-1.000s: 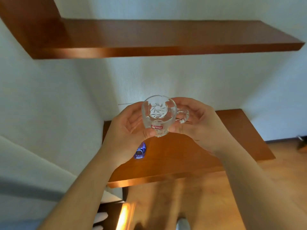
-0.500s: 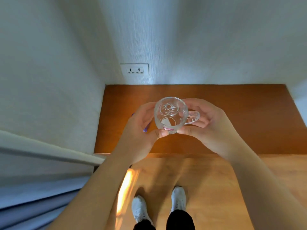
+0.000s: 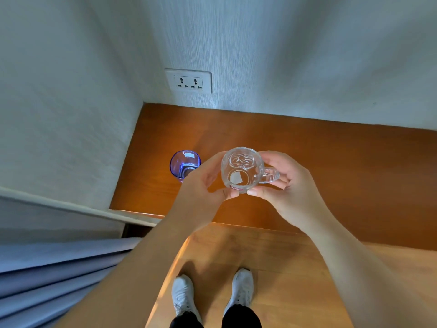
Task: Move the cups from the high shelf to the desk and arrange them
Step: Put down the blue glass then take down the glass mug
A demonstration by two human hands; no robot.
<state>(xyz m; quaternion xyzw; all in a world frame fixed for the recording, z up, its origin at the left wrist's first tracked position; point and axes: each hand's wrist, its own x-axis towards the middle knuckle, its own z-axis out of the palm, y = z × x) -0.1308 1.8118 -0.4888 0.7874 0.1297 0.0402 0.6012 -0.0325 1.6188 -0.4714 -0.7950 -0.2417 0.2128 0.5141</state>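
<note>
A clear cut-glass cup with a handle on its right side is held upright above the brown wooden desk. My left hand grips its left side and bottom edge. My right hand holds the handle side, fingers behind the handle. A blue glass cup stands on the desk near its left end, just left of my left hand. The high shelf is out of view.
A white wall socket sits on the wall above the desk's back edge. White walls close the desk at the back and left. A grey curtain hangs at lower left. My white shoes stand on the wooden floor.
The view has tipped down from the shelf to the desk. Both hands have carried the clear cup lower over the desk, and the blue cup has come into full sight.
</note>
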